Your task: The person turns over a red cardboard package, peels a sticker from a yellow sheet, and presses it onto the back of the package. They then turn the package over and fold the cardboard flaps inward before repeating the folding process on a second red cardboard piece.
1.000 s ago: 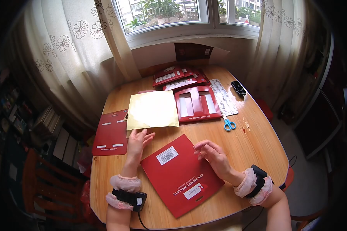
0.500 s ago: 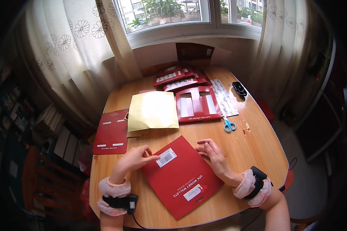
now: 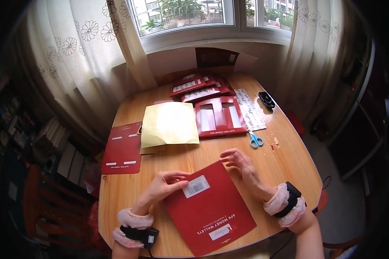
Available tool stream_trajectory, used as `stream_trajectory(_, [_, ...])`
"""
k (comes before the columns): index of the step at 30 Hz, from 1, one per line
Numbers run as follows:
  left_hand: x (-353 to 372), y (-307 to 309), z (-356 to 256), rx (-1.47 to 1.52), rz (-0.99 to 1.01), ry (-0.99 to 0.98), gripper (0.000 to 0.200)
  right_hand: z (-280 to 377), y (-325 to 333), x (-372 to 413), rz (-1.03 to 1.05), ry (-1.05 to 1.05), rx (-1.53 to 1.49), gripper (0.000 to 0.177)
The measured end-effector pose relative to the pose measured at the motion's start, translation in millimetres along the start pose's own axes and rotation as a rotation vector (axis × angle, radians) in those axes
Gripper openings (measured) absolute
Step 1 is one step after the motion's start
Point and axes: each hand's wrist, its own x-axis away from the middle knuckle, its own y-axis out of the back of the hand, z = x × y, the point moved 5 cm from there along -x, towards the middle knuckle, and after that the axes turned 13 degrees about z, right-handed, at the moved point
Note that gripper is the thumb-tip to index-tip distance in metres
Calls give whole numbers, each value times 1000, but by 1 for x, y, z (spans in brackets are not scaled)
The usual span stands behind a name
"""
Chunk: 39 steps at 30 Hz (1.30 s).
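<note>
A red flat money-wallet pack (image 3: 212, 203) lies in front of me, its printed text upside down and a white barcode label (image 3: 196, 186) near its far end. My left hand (image 3: 166, 185) grips the pack's far left edge, thumb on top beside the label and fingers along the edge. Beside the far right corner, my right hand (image 3: 244, 168) is held with fingers loosely bent and apart, holding nothing. Both wrists wear pale cuffs with black straps.
Beyond the pack are a yellow paper envelope (image 3: 170, 125), a red windowed pack (image 3: 221, 117) and a pile of red packs (image 3: 194, 86). A red card (image 3: 122, 151) lies left. Blue-handled scissors (image 3: 256, 140), a patterned strip (image 3: 251, 113) and a black object (image 3: 266, 100) lie right.
The pack has shifted slightly right and toward me, turning a little. My left hand moved right with it, its thumb now at the label's edge. My right hand rose slightly, away from the pack.
</note>
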Motion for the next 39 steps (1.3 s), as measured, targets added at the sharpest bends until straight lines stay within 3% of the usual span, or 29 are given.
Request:
stream_trajectory(4, [-3,-23,-13,3,106,-37,49,5,-2,6,33,-57,79,65])
stream_trajectory(6, [-5,-29,-13,57,58,-97,48,6,-5,7,37,-76,81,74])
stream_trajectory(13, [-10,-38,-1,203,-98,-112,31,-5,4,7,5,0,110,76])
stream_trajectory(21, [-9,-40,-3,165,-140,-124,21,2,3,10,-134,56,17,66])
stream_trajectory(31, [-9,-42,-1,161,-146,-113,18,8,-1,13,-117,5,1,65])
stream_trajectory(33, [-9,-43,-3,163,-134,-87,19,4,-2,14,-102,-114,7,65])
stream_trajectory(37, [-8,-45,-5,140,-123,-41,22,1,-2,12,-70,-82,-33,59])
stream_trajectory(39, [-8,-47,-6,132,-121,-31,21,7,-6,7,19,29,213,46])
